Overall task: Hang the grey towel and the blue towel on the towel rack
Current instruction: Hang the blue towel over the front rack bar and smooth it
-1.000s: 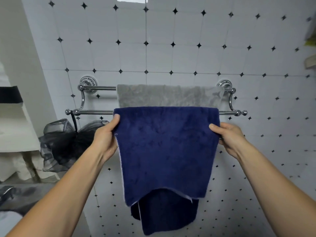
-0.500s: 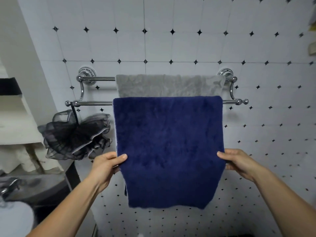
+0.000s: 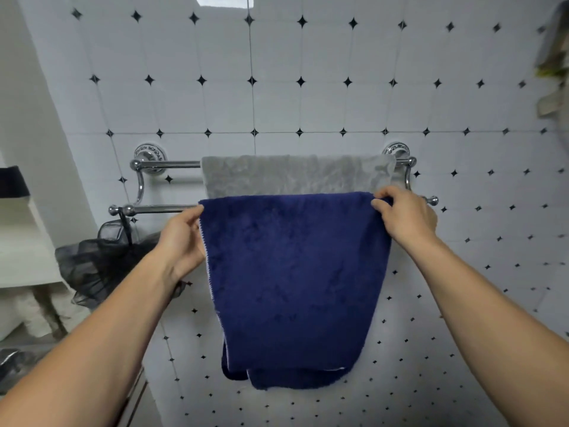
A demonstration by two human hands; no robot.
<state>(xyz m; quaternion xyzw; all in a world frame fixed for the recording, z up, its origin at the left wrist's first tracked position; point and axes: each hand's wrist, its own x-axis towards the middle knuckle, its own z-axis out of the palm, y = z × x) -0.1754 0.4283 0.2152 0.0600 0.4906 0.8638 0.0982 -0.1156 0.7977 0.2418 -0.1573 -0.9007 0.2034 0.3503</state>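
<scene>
A chrome double-bar towel rack (image 3: 160, 208) is fixed to the tiled wall. The grey towel (image 3: 295, 175) hangs over its upper back bar. The blue towel (image 3: 292, 272) is draped over the lower front bar and hangs down in front. My left hand (image 3: 181, 241) pinches the blue towel's upper left edge by the bar. My right hand (image 3: 406, 217) grips its upper right corner at the bar. The front bar's middle is hidden under the blue towel.
A black mesh bath sponge (image 3: 101, 263) hangs from the front bar's left end, just left of my left forearm. A white shelf (image 3: 27, 241) juts out at the left. The white wall with black diamond tiles (image 3: 308, 87) lies behind the rack.
Both hands have moved up from the blue towel's lower side edges to its top corners at the front bar. The towel's lower hem now hangs less evenly.
</scene>
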